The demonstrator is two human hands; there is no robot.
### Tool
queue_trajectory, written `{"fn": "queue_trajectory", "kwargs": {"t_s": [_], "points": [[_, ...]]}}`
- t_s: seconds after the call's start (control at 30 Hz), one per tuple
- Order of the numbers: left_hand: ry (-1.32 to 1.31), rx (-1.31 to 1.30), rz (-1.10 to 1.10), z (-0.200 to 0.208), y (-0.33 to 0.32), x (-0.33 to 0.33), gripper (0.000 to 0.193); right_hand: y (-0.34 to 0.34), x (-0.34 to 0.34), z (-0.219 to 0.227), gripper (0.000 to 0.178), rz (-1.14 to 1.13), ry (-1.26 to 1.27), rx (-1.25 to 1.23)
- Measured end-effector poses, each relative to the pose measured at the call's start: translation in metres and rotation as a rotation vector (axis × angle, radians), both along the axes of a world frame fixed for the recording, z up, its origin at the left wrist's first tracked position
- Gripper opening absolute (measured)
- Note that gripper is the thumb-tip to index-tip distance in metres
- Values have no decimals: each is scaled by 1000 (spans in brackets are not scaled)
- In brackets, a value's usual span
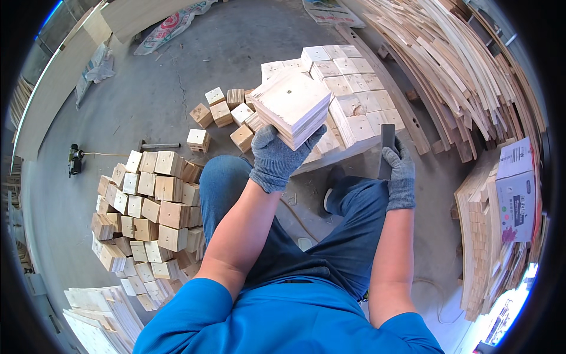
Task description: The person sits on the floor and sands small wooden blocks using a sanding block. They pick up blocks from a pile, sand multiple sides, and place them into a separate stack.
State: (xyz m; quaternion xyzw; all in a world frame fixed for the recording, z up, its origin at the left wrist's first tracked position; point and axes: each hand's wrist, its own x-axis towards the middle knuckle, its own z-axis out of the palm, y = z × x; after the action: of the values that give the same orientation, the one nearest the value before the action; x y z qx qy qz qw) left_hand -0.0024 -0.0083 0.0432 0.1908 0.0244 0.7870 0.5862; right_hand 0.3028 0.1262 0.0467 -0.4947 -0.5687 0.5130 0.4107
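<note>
In front of me my left hand (280,154), in a grey knit glove, grips a plywood block (293,97) from below, fingers wrapped round its lower edges. The block is tilted, with its pale top face and a small dark spot in the middle turned up. To the right, my gloved right hand (401,168) is closed round a flat dark grey bar (387,137), held nearly upright by my right knee. What kind of tool the bar is, I cannot tell. Beyond the held block stands a neat stack of pale wood blocks (359,97), partly hidden by it.
A heap of wood blocks (150,206) lies to my left, and several loose blocks (221,114) sit ahead. A black power tool (75,159) stands at far left. Long wood strips (436,65) are piled at far right, near a printed carton (515,197) on stacked wood.
</note>
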Motion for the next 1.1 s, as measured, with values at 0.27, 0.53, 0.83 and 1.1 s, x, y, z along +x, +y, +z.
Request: {"fn": "queue_trajectory", "kwargs": {"t_s": [0.27, 0.53, 0.83, 1.1], "points": [[-152, -40, -37, -1, 2, 1, 94, 0, -1, -2, 61, 9, -55, 12], [-301, 36, -141, -20, 10, -7, 89, -4, -7, 5, 64, 49, -106, 50], [-357, 16, -213, -10, 5, -1, 91, -3, -4, -1, 62, 66, -121, 73], [-358, 5, -211, -10, 6, -1, 87, 0, -3, -4, 66, 63, -103, 51]]}}
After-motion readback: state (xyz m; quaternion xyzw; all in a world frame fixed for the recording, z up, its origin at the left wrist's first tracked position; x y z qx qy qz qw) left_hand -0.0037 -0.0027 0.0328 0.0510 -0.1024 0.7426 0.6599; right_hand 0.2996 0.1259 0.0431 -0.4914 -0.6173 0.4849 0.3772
